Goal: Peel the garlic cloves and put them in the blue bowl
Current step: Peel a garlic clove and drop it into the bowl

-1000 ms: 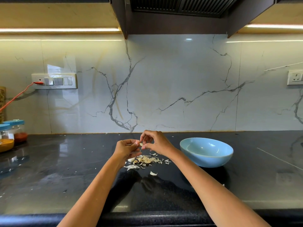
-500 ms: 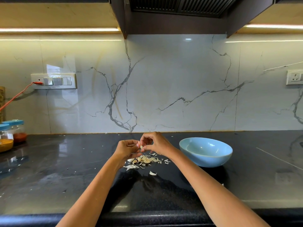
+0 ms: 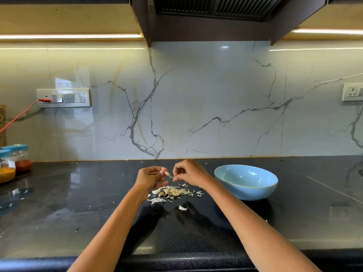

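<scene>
Hands (image 3: 150, 176) (image 3: 189, 172) raised, fingers curled, pinching garlic clove (image 3: 167, 173).

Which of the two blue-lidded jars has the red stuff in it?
The rear jar, nearer the wall; the front jar holds yellow-orange powder.

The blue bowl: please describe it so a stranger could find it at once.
On the black countertop, look just right of the right hand and the garlic skin pile. The blue bowl stands there, the only light blue, wide, open dish.
</scene>
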